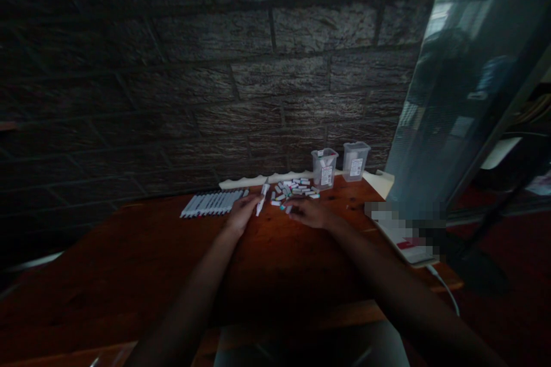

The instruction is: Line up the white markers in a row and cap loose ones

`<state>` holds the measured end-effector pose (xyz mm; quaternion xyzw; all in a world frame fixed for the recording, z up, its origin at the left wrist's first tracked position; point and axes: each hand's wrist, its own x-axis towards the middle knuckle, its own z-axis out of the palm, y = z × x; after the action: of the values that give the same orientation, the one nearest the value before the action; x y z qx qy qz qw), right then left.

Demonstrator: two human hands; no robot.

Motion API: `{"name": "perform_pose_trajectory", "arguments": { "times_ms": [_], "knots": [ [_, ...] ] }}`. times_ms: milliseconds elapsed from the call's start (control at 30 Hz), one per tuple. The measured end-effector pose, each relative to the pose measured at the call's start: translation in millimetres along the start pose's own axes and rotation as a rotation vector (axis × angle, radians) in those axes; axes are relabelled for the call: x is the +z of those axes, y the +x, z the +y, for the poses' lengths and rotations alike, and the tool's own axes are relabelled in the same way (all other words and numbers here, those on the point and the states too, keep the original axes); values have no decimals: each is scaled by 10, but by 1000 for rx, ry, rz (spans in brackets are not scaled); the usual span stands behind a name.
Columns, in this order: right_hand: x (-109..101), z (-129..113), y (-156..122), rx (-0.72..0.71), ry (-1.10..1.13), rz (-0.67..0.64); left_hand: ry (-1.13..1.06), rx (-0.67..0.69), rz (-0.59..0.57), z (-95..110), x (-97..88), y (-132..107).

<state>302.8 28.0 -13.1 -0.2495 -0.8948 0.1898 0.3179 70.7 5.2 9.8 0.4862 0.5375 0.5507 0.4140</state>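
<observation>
My left hand (241, 213) is closed around a white marker (261, 199), which stands tilted with its narrow tip up. To its left, several white markers (213, 203) lie side by side in a row on the wooden table. My right hand (309, 212) is at the near edge of a loose pile of short marker caps (295, 185). Its fingers are bent and pinch a small pale marker cap (288, 210) at the fingertips. The dim light blurs the fine detail there.
Behind the pile stands a clear plastic container (325, 169) with a few pieces inside, and a second clear container (355, 161) is to its right. A wavy white strip (241, 182) runs along the brick wall. On the right a white cable (445, 287) hangs near the table edge.
</observation>
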Motion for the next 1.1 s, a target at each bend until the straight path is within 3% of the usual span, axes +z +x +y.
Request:
{"name": "perform_pose_trajectory", "arguments": {
  "times_ms": [100,233,467,800,1100],
  "knots": [
    [10,-8,9,38,-8,-18,-357,-115,-66,51,18,-17],
    [3,32,2,102,-29,-8,-542,-141,-138,142,54,-82],
    [-1,72,-17,150,-75,9,-595,-161,-136,160,58,-93],
    [-18,59,-23,235,56,-28,-586,-148,-187,180,59,-116],
    [-61,3,-14,287,10,29,-756,-216,-102,245,17,-116]
  ]
}}
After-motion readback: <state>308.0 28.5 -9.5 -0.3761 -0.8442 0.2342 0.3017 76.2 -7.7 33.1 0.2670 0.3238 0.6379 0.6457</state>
